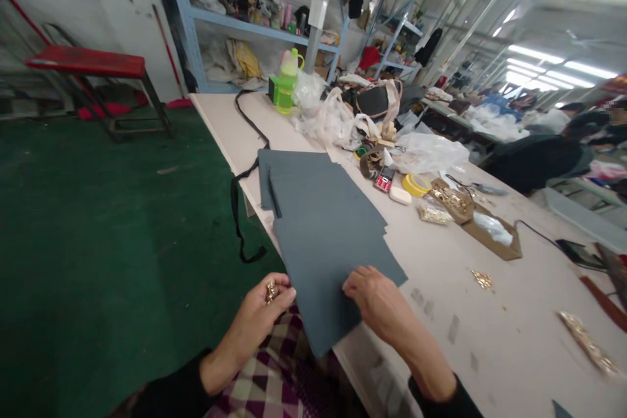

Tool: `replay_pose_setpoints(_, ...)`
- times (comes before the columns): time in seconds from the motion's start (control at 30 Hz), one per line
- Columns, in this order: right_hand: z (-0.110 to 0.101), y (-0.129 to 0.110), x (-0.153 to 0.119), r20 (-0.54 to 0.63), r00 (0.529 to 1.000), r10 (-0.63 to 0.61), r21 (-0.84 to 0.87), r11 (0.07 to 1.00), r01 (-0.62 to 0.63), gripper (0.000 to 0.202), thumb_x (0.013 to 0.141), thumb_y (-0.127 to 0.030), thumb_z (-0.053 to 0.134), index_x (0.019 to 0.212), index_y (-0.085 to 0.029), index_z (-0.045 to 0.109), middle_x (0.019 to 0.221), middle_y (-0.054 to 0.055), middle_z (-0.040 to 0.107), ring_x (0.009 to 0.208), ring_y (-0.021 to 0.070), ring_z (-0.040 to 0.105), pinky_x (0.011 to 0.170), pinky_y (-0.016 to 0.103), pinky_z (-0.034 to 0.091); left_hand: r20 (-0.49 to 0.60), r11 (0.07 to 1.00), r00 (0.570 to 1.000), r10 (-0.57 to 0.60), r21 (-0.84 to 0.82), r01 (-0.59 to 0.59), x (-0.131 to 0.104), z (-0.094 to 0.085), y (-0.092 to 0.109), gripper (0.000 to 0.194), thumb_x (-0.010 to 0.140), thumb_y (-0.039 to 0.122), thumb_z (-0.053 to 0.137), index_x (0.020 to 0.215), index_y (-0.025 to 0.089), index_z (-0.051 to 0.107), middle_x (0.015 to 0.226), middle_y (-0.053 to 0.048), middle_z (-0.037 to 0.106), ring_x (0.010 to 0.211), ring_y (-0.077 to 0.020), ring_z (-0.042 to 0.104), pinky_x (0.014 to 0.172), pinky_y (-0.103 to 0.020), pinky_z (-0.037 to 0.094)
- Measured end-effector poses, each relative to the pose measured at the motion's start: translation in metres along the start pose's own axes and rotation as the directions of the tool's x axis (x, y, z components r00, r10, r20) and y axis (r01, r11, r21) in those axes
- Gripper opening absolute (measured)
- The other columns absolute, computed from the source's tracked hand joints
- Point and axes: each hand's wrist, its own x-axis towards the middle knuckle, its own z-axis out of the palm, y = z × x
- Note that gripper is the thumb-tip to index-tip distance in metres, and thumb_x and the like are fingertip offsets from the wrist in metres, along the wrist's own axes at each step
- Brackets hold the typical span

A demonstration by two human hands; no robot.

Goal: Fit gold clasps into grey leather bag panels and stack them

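Observation:
Several small gold-coloured metal pieces (270, 292) rest in the curled fingers of my left hand (264, 304), beside the near left edge of a dark grey-blue sheet (323, 255). The thumb of that hand lies close to the sheet's edge. Over the sheet's right side, my right hand (369, 294) is closed, its fingertips pinched together at the surface. Whatever those fingertips hold, if anything, is hidden. More flat grey-blue sheets (306, 173) lie overlapped beyond, and the closest one juts past the table edge over my lap.
Gold pieces lie in a small pile (482, 279), a clear bag (585, 343) and a brown tray (450, 199). Yellow tape (416, 185), plastic bags (333, 121) and a green bottle (287, 81) stand farther back. A black strap (238, 209) hangs off the table's left edge.

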Motion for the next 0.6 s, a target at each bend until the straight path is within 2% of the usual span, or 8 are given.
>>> replay_pose_setpoints(0.07, -0.001, 0.004, -0.031, 0.097, 0.995, 0.004, 0.202, 0.979, -0.024, 0.020, 0.089, -0.010, 0.054, 0.079, -0.019, 0.068, 0.080, 0.001, 0.068, 0.079, 0.0157, 0.060, 0.075, 0.027, 0.042, 0.107, 0.994, 0.994, -0.006, -0.111, 0.018, -0.008, 0.010, 0.001, 0.035, 0.083, 0.045, 0.068, 0.104, 0.018, 0.063, 0.093, -0.003, 0.070, 0.080, -0.0161, 0.062, 0.080, -0.029, 0.049)
replay_pose_setpoints(0.13, 0.000, 0.008, -0.049, 0.119, 0.992, 0.045, 0.411, 0.907, -0.090, 0.017, 0.087, -0.013, 0.056, 0.080, -0.020, 0.070, 0.080, 0.000, 0.069, 0.078, 0.0139, 0.061, 0.073, 0.025, 0.043, 0.186, 0.980, 0.982, -0.028, -0.191, 0.064, -0.016, 0.020, 0.002, 0.038, 0.082, 0.042, 0.069, 0.110, 0.017, 0.063, 0.102, -0.006, 0.071, 0.092, -0.0205, 0.065, 0.088, -0.034, 0.050)
replay_pose_setpoints(0.23, 0.011, 0.014, -0.053, 0.070, 0.970, 0.234, 0.663, 0.715, -0.220, 0.012, 0.085, -0.021, 0.058, 0.084, -0.018, 0.070, 0.076, 0.001, 0.068, 0.070, 0.0131, 0.061, 0.067, 0.025, 0.046, 0.229, 0.976, 0.969, -0.098, -0.170, 0.139, -0.022, 0.031, 0.004, 0.041, 0.080, 0.041, 0.072, 0.111, 0.015, 0.066, 0.105, -0.009, 0.073, 0.098, -0.0252, 0.066, 0.087, -0.036, 0.052)
replay_pose_setpoints(0.3, 0.020, 0.015, -0.045, 0.062, 0.947, 0.315, 0.778, 0.580, -0.244, 0.013, 0.082, -0.026, 0.061, 0.084, -0.016, 0.069, 0.070, 0.001, 0.066, 0.063, 0.0124, 0.059, 0.062, 0.024, 0.047, 0.241, 0.971, 0.962, -0.131, -0.167, 0.174, -0.021, 0.036, 0.005, 0.041, 0.080, 0.040, 0.072, 0.112, 0.015, 0.068, 0.106, -0.010, 0.074, 0.096, -0.0258, 0.067, 0.086, -0.036, 0.053)
replay_pose_setpoints(0.37, 0.027, 0.012, -0.036, 0.077, 0.946, 0.314, 0.848, 0.479, -0.228, 0.015, 0.078, -0.030, 0.064, 0.081, -0.015, 0.068, 0.066, 0.000, 0.064, 0.060, 0.0116, 0.059, 0.060, 0.024, 0.048, 0.243, 0.959, 0.956, -0.163, -0.188, 0.211, -0.020, 0.039, 0.007, 0.041, 0.080, 0.039, 0.072, 0.113, 0.015, 0.068, 0.105, -0.009, 0.074, 0.093, -0.0250, 0.068, 0.083, -0.034, 0.054)
replay_pose_setpoints(0.43, 0.031, 0.007, -0.028, 0.100, 0.955, 0.280, 0.878, 0.427, -0.217, 0.017, 0.077, -0.031, 0.066, 0.079, -0.015, 0.067, 0.066, 0.000, 0.064, 0.059, 0.0110, 0.058, 0.059, 0.024, 0.049, 0.241, 0.943, 0.949, -0.201, -0.215, 0.255, -0.018, 0.040, 0.008, 0.042, 0.079, 0.038, 0.072, 0.114, 0.016, 0.069, 0.102, -0.009, 0.075, 0.088, -0.0243, 0.069, 0.077, -0.032, 0.055)
replay_pose_setpoints(0.5, 0.031, 0.002, -0.024, 0.115, 0.960, 0.254, 0.885, 0.413, -0.215, 0.016, 0.078, -0.031, 0.065, 0.079, -0.015, 0.067, 0.066, -0.001, 0.063, 0.060, 0.0103, 0.058, 0.057, 0.022, 0.048, 0.247, 0.927, 0.941, -0.232, -0.235, 0.291, -0.017, 0.042, 0.010, 0.042, 0.078, 0.038, 0.073, 0.115, 0.017, 0.069, 0.101, -0.008, 0.075, 0.086, -0.0241, 0.070, 0.071, -0.030, 0.055)
replay_pose_setpoints(0.6, 0.031, 0.000, -0.022, 0.115, 0.965, 0.237, 0.884, 0.419, -0.209, 0.013, 0.079, -0.029, 0.065, 0.079, -0.016, 0.067, 0.066, -0.002, 0.062, 0.060, 0.0097, 0.057, 0.055, 0.021, 0.048, 0.249, 0.915, 0.937, -0.245, -0.261, 0.309, -0.016, 0.044, 0.011, 0.042, 0.078, 0.037, 0.073, 0.115, 0.018, 0.069, 0.102, -0.007, 0.075, 0.088, -0.0238, 0.070, 0.071, -0.029, 0.055)
